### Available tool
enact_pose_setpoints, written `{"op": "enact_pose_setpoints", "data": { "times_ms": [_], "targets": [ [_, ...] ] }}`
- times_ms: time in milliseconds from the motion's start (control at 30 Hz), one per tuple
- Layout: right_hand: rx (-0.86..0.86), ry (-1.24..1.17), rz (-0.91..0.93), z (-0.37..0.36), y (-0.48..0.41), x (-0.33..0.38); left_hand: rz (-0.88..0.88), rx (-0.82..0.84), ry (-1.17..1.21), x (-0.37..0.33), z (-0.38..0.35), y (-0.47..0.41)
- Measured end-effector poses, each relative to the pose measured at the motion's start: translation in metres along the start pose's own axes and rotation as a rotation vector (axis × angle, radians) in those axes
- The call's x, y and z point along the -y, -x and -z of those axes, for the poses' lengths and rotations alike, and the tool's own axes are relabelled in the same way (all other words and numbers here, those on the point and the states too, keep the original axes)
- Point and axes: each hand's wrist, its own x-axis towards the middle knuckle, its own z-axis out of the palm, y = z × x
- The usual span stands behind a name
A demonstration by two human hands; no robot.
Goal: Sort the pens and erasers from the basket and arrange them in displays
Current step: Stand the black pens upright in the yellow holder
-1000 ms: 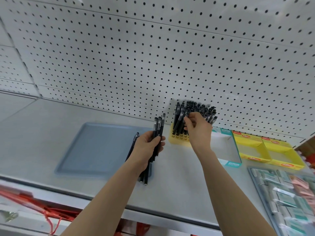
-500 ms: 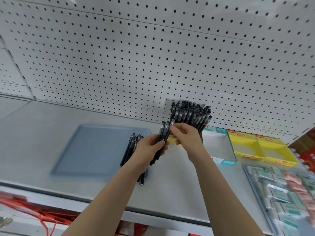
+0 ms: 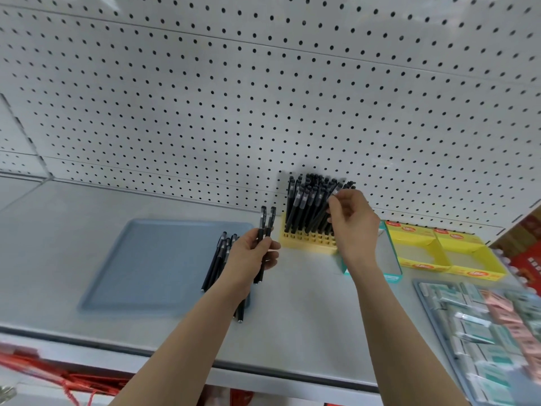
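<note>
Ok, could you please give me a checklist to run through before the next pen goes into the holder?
1. Right hand pinches a pen: ok.
2. That pen's tip seated in the yellow holder: cannot tell, hand hides it.
3. Free holes in holder's front rows: ok.
4. Left hand grips spare pens: ok.
5. Blue tray cleared of loose pens: not ok.
</note>
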Motion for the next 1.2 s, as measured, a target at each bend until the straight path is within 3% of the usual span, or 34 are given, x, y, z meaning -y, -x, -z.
{"op": "enact_pose_setpoints", "data": {
  "times_ms": [400,767,833,1033,1200],
  "targets": [
    [0.149,0.161,0.005,-0.033,0.001,-0.025,-0.026,-0.038,0.023,-0.001,0.006,0.003],
    [0.067,0.224,-0.057,-0.029,0.005,-0.015,-0.068,-0.035,0.053,-0.003,-0.003,0.001],
    [0.088,0.184,-0.085,-0.024,0.015,-0.008,-0.085,-0.023,0.036,-0.003,-0.006,0.001],
    [0.367,-0.154,-0.195,-0.024,0.040,0.009,-0.082,0.052,-0.045,0.005,-0.016,0.005],
    [0.493,-0.249,-0.446,-0.011,0.042,-0.011,-0.038,0.039,-0.198,0.014,-0.016,0.005]
  ]
}}
